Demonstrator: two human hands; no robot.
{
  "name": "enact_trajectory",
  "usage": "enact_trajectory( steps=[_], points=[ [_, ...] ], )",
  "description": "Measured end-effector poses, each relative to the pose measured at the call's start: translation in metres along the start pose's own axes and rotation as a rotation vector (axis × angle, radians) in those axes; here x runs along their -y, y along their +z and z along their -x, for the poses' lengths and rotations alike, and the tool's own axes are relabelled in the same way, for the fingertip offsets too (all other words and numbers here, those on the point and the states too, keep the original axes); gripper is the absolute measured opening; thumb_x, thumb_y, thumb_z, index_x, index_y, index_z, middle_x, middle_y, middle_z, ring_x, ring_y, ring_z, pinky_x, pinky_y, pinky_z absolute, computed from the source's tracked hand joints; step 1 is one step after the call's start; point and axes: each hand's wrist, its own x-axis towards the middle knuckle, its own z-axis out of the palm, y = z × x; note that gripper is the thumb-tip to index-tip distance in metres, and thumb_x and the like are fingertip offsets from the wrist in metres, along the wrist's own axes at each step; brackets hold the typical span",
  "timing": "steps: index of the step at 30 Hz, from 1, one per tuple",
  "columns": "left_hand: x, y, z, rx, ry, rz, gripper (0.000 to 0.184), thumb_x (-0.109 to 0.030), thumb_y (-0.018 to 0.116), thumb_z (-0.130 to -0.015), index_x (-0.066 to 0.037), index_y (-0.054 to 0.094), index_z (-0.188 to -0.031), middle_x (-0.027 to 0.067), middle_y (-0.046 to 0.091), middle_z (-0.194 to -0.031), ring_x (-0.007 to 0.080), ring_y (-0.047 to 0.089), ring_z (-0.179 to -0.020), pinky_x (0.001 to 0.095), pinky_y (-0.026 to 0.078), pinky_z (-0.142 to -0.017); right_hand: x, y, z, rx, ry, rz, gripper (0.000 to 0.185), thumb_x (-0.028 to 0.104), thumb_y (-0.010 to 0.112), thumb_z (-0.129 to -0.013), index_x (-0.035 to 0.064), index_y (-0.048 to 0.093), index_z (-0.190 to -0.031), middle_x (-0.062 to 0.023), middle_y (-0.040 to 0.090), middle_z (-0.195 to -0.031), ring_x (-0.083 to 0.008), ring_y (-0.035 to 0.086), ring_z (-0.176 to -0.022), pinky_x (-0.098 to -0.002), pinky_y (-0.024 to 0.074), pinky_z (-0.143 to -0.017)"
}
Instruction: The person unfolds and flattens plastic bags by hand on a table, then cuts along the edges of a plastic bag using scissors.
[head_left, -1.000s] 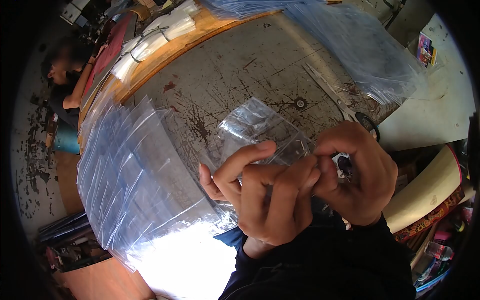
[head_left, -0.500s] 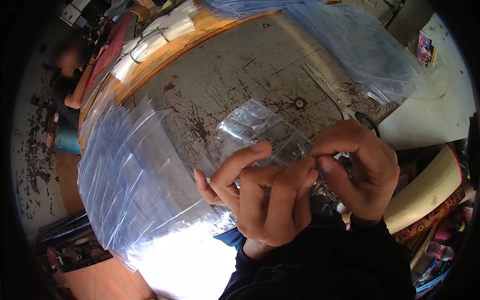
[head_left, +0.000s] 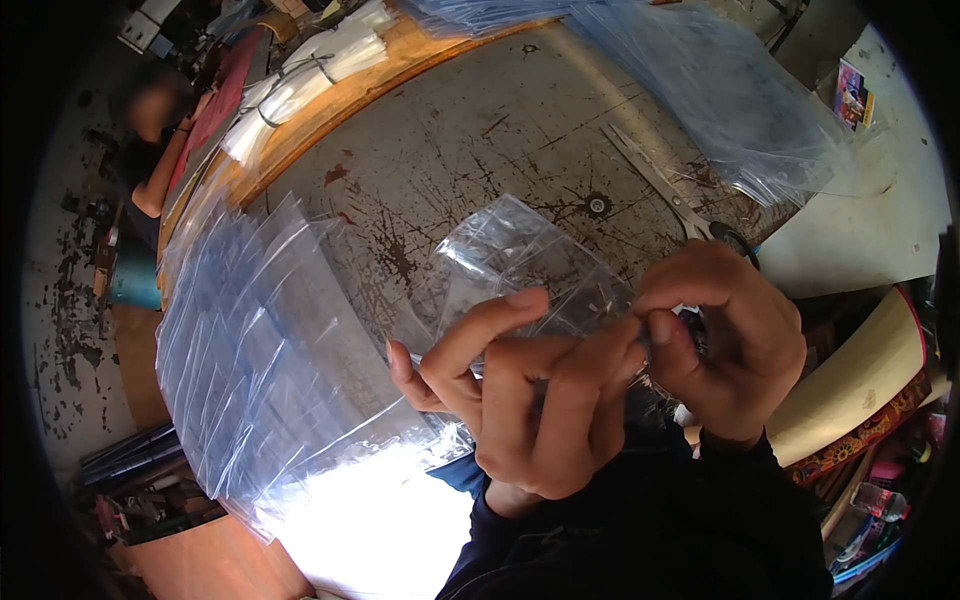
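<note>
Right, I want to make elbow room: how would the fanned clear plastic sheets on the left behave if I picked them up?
The fanned clear plastic sheets would probably flop, since they look thin and see-through. They may also slide apart, being glossy and overlapped, with no tie visible around them.

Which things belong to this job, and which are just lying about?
Likely job:
left hand; right hand
small creased clear plastic sheet
stack of bluish clear plastic sheets
perhaps black-handled metal scissors

Probably stray:
red-labelled clear plastic bottle
cream roll with red edge
</note>
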Motion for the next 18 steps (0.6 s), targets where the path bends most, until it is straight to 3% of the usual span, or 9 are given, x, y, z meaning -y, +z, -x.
enact_trajectory(
  steps=[4,10,13,18],
  points=[
    [0.003,-0.004,-0.001,0.037,0.017,0.036,0.013,-0.025,0.065,-0.078,-0.013,0.065,-0.073,0.0029,0.046,-0.067,0.0239,0.05,-0.096,0.0469,0.028,-0.09,-0.003,0.002,0.002,-0.033,0.03,-0.018,0.019,-0.008,0.067,-0.067,-0.0022,0.059,-0.083,-0.0108,0.059,-0.075,-0.0168,0.06,-0.065,-0.0246,0.047,-0.059],
    [0.004,-0.004,-0.007,0.101,0.012,0.136,0.017,-0.013,0.072,-0.064,-0.012,0.064,-0.078,0.0016,0.044,-0.064,0.0233,0.049,-0.091,0.0409,0.034,-0.084,-0.004,0.0,0.003,-0.006,0.023,-0.058,0.021,-0.009,0.067,-0.066,-0.003,0.059,-0.085,-0.0118,0.06,-0.077,-0.0174,0.06,-0.067,-0.0259,0.0474,-0.06],
    [0.007,-0.004,-0.006,0.112,0.005,0.153,0.024,-0.006,0.072,-0.057,-0.013,0.063,-0.078,0.0009,0.044,-0.064,0.0218,0.048,-0.086,0.0391,0.035,-0.082,-0.001,-0.003,0.003,0.032,0.035,-0.093,0.015,-0.008,0.056,-0.071,-0.0066,0.057,-0.086,-0.0142,0.057,-0.078,-0.0188,0.055,-0.07,-0.0287,0.0424,-0.063],
    [0.006,-0.002,-0.005,0.072,0.061,0.11,0.026,-0.005,0.073,-0.056,-0.014,0.063,-0.078,-0.0004,0.045,-0.064,0.0214,0.046,-0.083,0.0404,0.035,-0.082,-0.002,-0.009,0.003,0.095,-0.134,0.026,0.019,-0.009,0.059,-0.066,-0.0065,0.057,-0.085,-0.0177,0.058,-0.079,-0.0186,0.055,-0.067,-0.026,0.043,-0.059]
  ],
)
